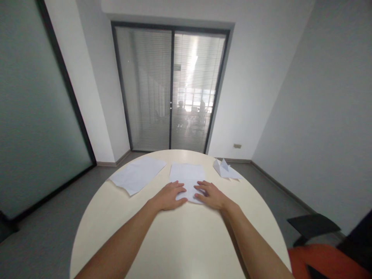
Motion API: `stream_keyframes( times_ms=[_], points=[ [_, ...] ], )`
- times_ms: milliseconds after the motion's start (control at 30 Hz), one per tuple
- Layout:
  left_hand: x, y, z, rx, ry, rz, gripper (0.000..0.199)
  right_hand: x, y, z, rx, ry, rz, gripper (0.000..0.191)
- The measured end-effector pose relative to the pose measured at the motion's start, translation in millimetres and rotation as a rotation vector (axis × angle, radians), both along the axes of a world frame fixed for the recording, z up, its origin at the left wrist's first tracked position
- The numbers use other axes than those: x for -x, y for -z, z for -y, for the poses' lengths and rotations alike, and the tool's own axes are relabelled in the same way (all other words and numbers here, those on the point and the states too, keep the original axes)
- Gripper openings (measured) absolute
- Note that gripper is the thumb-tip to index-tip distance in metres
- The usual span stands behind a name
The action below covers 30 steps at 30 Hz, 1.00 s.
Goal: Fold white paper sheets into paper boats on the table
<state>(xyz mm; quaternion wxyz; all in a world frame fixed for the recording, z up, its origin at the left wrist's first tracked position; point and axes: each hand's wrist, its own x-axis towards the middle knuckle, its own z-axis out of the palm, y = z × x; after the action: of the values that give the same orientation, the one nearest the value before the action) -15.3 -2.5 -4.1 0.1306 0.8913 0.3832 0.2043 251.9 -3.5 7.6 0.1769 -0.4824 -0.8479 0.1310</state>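
Observation:
A white sheet of paper (187,173) lies flat on the round, cream-coloured table (180,240) in front of me. My left hand (171,195) rests on its left near part, palm down with the fingers spread. On the right near part lies my right hand (211,194), its fingers also apart and touching the sheet. Both hands cover the sheet's near corners. To the left, more white paper (138,173) lies flat at a slant. A folded white paper shape (225,169) with raised points stands near the table's far right edge.
An orange chair (325,261) with a black armrest (314,225) stands at the right of the table. Beyond the table are a glazed door with blinds (142,93) and a white wall (255,77). A frosted glass panel (35,108) is on the left.

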Motion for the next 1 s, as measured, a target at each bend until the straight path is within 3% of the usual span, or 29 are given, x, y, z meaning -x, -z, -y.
stream_keyframes(
  times_ms=[233, 367, 567, 767, 1000],
  points=[
    [4.9, 2.5, -6.2, 0.028, -0.086, 0.062, 0.043, 5.4, -5.6, 2.8, 0.030, -0.073, -0.049, 0.054],
    [7.1, -1.5, -4.3, 0.034, -0.068, 0.097, 0.039, 1.7, -3.0, -0.3, 0.029, -0.013, -0.148, 0.035],
    [9.6, -5.1, -3.1, 0.005, -0.035, 0.111, 0.036, -8.2, -6.6, -1.7, 0.053, 0.093, -0.245, 0.034],
    [10.4, -1.8, -12.2, -0.023, -0.236, 0.216, 0.026, -13.8, -7.5, -3.2, -0.021, 0.181, -0.244, 0.039],
    [11.2, 4.8, -26.9, -0.013, -0.416, 0.277, 0.017, -21.3, 1.6, -10.7, 0.000, 0.227, -0.324, 0.037]
  ],
)
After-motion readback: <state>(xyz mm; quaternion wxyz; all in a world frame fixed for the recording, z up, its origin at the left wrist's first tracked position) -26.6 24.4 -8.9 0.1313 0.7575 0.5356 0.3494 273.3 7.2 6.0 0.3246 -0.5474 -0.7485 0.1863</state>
